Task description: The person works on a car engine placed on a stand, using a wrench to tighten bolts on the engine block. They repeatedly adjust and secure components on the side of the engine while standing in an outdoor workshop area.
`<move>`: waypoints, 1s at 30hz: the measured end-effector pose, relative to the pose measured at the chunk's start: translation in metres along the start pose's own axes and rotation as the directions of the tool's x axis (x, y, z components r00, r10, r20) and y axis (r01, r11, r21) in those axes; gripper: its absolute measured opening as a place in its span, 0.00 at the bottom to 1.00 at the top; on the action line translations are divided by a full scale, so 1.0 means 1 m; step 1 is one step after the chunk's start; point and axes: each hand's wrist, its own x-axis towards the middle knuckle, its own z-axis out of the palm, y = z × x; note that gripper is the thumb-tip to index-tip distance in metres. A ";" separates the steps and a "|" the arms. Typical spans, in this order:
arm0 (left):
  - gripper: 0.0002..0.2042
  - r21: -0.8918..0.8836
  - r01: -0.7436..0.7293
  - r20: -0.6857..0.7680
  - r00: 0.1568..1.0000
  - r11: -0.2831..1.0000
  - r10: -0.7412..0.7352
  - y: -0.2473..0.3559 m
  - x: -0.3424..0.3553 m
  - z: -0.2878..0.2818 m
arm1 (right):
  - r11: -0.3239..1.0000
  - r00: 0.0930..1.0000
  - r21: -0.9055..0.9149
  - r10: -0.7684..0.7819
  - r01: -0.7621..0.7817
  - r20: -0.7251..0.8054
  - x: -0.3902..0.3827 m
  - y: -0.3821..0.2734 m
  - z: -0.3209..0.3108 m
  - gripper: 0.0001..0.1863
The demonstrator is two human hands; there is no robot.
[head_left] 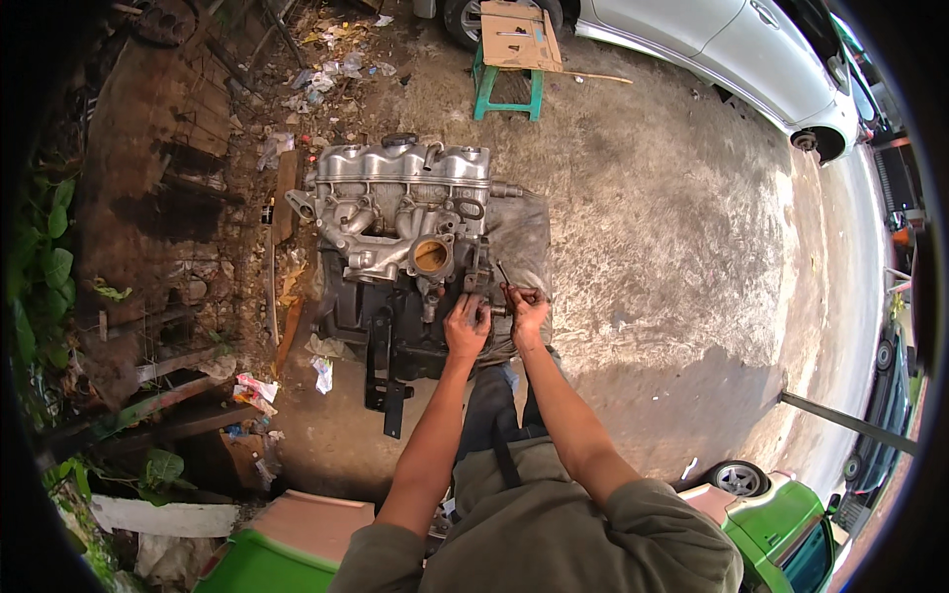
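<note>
An aluminium-topped engine (405, 212) sits in front of me, its intake manifold (371, 259) and round throttle opening (432, 256) facing up. My left hand (467, 326) is at the engine's near right corner, fingers bent and pinched together beside a metal bracket (476, 272). What its fingertips hold, if anything, is too small to tell. Just to the right, my right hand (527, 310) is closed around a thin dark rod (503, 273) that points up and away. A black bracket (380, 361) hangs off the engine's near left side.
A grey cloth (519, 237) lies right of the engine. Farther off, a green stool (507, 94) carries a cardboard sheet (518, 36) near a silver car (682, 35). Scrap wood (188, 425) and litter (321, 84) lie leftward. Green car parts (776, 524) flank me.
</note>
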 end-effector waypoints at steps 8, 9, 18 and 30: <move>0.02 0.042 -0.004 0.009 1.000 0.999 0.004 0.000 0.000 0.001 | 0.814 0.994 -0.578 0.015 0.049 0.106 -0.007 -0.011 0.005 0.16; 0.02 0.001 0.051 0.018 0.999 0.999 -0.051 0.002 0.000 0.000 | 0.806 0.985 -0.590 0.057 0.051 0.164 -0.007 -0.014 0.007 0.18; 0.02 -0.025 0.033 -0.025 0.999 0.999 -0.034 0.005 0.008 -0.002 | 0.676 0.958 -0.714 0.042 0.182 0.284 -0.005 0.003 -0.004 0.28; 0.04 0.098 -0.078 0.044 0.996 0.992 0.074 0.001 0.001 -0.003 | 0.516 0.958 -0.848 0.162 0.122 0.237 -0.014 -0.017 0.012 0.24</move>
